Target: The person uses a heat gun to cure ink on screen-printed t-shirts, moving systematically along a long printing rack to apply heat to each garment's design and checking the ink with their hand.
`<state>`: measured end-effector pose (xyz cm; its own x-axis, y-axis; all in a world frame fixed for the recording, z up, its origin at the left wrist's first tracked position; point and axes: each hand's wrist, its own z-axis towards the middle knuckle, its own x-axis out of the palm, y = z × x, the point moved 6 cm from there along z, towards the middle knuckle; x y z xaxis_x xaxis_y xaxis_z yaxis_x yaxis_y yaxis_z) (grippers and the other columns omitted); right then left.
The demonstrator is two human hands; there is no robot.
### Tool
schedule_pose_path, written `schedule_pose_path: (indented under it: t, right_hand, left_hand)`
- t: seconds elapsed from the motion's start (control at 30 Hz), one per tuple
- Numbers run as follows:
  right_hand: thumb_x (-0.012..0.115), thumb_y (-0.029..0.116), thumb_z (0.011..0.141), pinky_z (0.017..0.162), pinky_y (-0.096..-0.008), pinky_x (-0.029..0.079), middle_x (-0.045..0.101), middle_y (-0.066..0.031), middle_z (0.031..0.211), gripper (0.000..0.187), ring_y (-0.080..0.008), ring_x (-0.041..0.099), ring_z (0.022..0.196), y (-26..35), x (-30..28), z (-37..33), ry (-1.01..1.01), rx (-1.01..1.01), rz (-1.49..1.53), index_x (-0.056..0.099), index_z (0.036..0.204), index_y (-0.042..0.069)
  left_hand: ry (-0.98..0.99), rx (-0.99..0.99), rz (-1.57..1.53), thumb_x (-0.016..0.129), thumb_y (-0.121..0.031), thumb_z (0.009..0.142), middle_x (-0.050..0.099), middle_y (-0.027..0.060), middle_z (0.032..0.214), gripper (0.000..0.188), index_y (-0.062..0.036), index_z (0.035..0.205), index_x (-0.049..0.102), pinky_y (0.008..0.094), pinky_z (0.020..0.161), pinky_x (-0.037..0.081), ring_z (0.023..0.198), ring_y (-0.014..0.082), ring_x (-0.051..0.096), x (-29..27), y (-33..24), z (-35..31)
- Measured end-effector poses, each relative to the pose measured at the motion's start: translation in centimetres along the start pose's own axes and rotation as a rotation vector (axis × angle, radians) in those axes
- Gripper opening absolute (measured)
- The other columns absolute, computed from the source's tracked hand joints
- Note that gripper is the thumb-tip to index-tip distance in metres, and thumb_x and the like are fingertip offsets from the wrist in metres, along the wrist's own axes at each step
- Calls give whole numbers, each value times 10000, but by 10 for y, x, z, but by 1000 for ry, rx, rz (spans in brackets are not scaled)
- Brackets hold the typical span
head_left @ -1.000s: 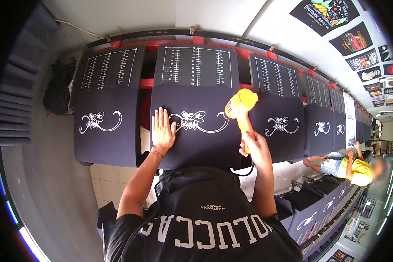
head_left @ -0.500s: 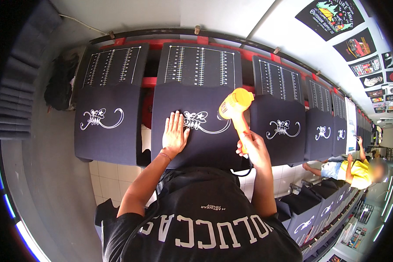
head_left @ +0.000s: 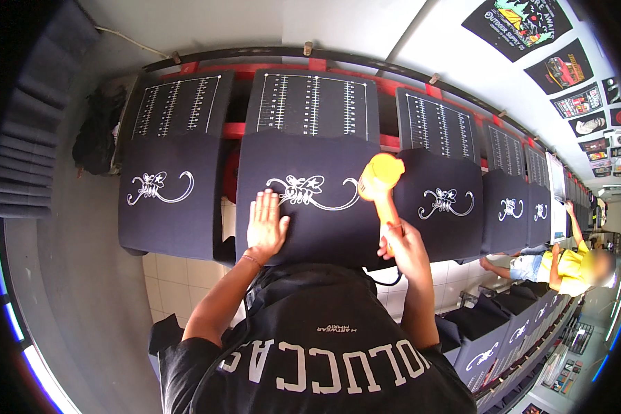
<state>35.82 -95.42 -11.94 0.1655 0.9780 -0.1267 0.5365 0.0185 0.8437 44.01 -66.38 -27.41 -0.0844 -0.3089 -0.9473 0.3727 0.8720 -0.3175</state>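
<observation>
A dark shirt [head_left: 310,238] with a white curling print lies over the board in front of me. My left hand [head_left: 267,224] rests flat on it, palm down with fingers stretched out, just below the left end of the print. My right hand [head_left: 403,247] is wrapped round the handle of an orange heat gun [head_left: 381,177]. The gun's head is over the shirt's right edge, beside the right curl of the print. A black cord hangs below my right hand.
Similar printed dark shirts lie on the boards to the left [head_left: 165,221] and right [head_left: 441,224]. A red metal frame [head_left: 317,65] runs behind the boards. At the far right a person in a yellow top [head_left: 569,271] stands by the row. More printed shirts [head_left: 486,345] lie behind me at right.
My left hand has slid down and slightly left, off the print's edge. The heat gun has moved a little down and to the right with my right hand.
</observation>
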Motion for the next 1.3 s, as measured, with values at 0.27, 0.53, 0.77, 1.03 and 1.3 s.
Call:
schedule_pose_path:
  t: [0.27,0.53,0.77,1.03,1.3]
  right_hand:
    - [613,219,996,599,-233,513,617,-19,803,270,-94,614,660,-16,18,-16,279,72,199,576,1165,13]
    - [709,168,921,551,-208,503,576,24,781,229,-43,564,593,5,-60,-15,143,8,116,586,1048,23]
    - [672,212,939,540,-236,493,581,-3,725,227,-88,579,582,-23,-178,-13,89,56,139,584,1032,25]
    - [638,210,967,546,-240,496,564,-3,697,217,-80,567,566,-36,-266,-2,193,129,96,564,1031,16]
    - [645,265,963,550,-238,503,592,-11,718,296,-84,596,593,-39,-290,16,401,83,-41,568,1070,0]
  left_hand:
    - [-40,-214,68,486,-297,991,243,253,1586,672,87,1498,270,489,1226,130,1499,389,174,0,12,-21]
    - [-48,-253,70,469,-283,999,228,250,1590,658,79,1505,258,499,1225,121,1503,392,153,12,-36,-18]
    - [-98,-296,79,485,-302,991,288,265,1561,670,93,1492,280,509,1214,158,1478,415,210,36,-108,-4]
    - [-176,-313,41,505,-295,992,294,276,1556,639,92,1470,332,527,1200,181,1465,431,244,70,-218,-2]
    - [-369,-869,249,418,-349,1033,308,225,1572,616,55,1489,332,490,1207,175,1480,374,242,68,-149,-29]
